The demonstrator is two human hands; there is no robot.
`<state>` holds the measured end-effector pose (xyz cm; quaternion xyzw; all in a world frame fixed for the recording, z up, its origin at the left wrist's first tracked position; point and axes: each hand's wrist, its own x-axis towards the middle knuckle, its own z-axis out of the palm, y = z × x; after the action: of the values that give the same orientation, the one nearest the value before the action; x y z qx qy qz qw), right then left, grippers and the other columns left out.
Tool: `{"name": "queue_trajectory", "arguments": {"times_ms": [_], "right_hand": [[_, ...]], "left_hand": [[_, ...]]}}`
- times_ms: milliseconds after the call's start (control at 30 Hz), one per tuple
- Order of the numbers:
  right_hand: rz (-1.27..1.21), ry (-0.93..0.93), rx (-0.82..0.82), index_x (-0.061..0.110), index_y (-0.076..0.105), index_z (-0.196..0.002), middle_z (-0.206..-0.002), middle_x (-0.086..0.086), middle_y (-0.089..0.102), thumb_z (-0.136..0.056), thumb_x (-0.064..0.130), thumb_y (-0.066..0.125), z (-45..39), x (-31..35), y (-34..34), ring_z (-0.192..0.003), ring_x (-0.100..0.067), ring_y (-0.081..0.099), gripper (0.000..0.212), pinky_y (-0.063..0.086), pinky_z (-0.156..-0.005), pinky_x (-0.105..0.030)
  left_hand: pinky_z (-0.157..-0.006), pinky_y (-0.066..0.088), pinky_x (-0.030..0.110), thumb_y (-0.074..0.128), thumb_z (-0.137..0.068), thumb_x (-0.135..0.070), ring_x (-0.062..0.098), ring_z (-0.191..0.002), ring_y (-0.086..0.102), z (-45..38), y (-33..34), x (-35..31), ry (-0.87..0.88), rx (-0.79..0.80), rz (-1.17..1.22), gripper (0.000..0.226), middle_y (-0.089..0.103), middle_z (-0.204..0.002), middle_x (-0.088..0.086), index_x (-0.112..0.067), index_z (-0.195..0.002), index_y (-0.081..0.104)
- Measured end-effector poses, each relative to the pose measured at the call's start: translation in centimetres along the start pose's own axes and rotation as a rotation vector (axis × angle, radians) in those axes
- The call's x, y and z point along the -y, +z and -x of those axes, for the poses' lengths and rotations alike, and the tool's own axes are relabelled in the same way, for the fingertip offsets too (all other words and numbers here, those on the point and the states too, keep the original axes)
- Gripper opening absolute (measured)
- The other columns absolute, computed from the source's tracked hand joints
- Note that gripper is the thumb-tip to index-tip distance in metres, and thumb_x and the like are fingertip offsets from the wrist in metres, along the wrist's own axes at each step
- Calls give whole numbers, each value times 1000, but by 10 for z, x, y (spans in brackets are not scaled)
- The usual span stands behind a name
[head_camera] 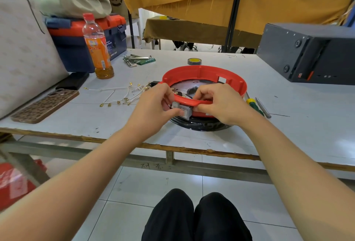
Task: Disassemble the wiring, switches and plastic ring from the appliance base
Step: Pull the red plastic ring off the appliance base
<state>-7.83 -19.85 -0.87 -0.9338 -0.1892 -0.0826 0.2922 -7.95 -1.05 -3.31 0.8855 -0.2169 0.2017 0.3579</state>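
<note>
Presently, both hands work at the six o'clock edge of the red plastic ring, which sits on the black appliance base near the table's front edge. The left hand has its fingers curled round a grey switch block mounted in the ring wall, thumb pressing its face. The right hand pinches the ring rim just beside the block, apparently to brace the ring while the switch is pushed out. The ring is a glossy, shallow band with a square cut-out at one o'clock; its near edge looks lifted off the base. Freed white wires with brass terminals lie at nine o'clock, well apart. Screwdrivers rest at three o'clock, within reach.
</note>
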Motion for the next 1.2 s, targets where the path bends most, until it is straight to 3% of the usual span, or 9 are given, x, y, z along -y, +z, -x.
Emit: {"name": "queue_trajectory", "arguments": {"times_ms": [167, 300, 400, 633, 833, 900, 1033, 1200], "right_hand": [[24, 16, 7, 35, 60, -86, -86, 18, 67, -83, 27, 70, -7, -3, 0, -87, -5, 61, 13, 50, -83, -39], [46, 19, 2, 36, 60, -84, -85, 19, 66, -84, 28, 68, -9, -5, 0, -87, -4, 61, 12, 51, -82, -39], [62, 14, 1, 38, 58, -81, -86, 18, 68, -85, 29, 67, -9, -5, 1, -88, -6, 62, 14, 51, -81, -40], [64, -5, -9, 39, 59, -83, -83, 21, 64, -86, 30, 67, -9, -7, 1, -87, -5, 61, 12, 51, -81, -40], [53, -21, 6, 39, 60, -83, -90, 18, 66, -85, 26, 69, -9, -18, -8, -92, -9, 62, 15, 52, -84, -43], [58, -8, 24, 39, 60, -81, -89, 20, 65, -84, 27, 69, -9, -23, -11, -91, -8, 61, 16, 51, -85, -43], [73, -3, 45, 38, 62, -89, -92, 20, 64, -86, 28, 67, -10, -27, -13, -93, -9, 60, 12, 52, -85, -42], [62, -15, 36, 36, 65, -92, -90, 22, 64, -86, 27, 66, -9, -31, -14, -89, -4, 59, 10, 51, -85, -38]], "left_hand": [[-61, 45, 8, 78, -75, -13, 3, -62, 58, 6, 13, -3, -91, -56, 124, 18, 63, -70, -5, -10, -84, 64], [-68, 52, 17, 77, -77, -17, 6, -67, 63, 6, 19, -5, -160, -69, 146, 15, 67, -73, -5, -14, -87, 68], [-66, 52, 15, 80, -73, -28, 0, -64, 61, 6, 22, -8, -181, -96, 130, 20, 65, -70, -10, -17, -85, 69], [-71, 55, 35, 78, -74, -34, 11, -69, 64, 4, 25, -14, -190, -126, 63, 24, 67, -69, -3, -13, -83, 69], [-54, 48, 13, 77, -74, -33, 2, -64, 62, -8, -17, 10, -223, -14, 25, 17, 66, -69, -11, -20, -80, 69], [-56, 46, 14, 75, -76, -35, 3, -68, 63, -13, -30, 25, -249, -48, -27, 17, 67, -73, -10, -24, -86, 67], [-72, 53, 30, 71, -82, -30, 10, -76, 64, -23, -29, 53, -304, -19, -79, 14, 69, -82, -3, -26, -95, 69], [-67, 40, 20, 70, -83, -22, -1, -69, 55, -40, -5, 68, -259, -4, -116, 14, 67, -87, -5, -16, -96, 72]]}}
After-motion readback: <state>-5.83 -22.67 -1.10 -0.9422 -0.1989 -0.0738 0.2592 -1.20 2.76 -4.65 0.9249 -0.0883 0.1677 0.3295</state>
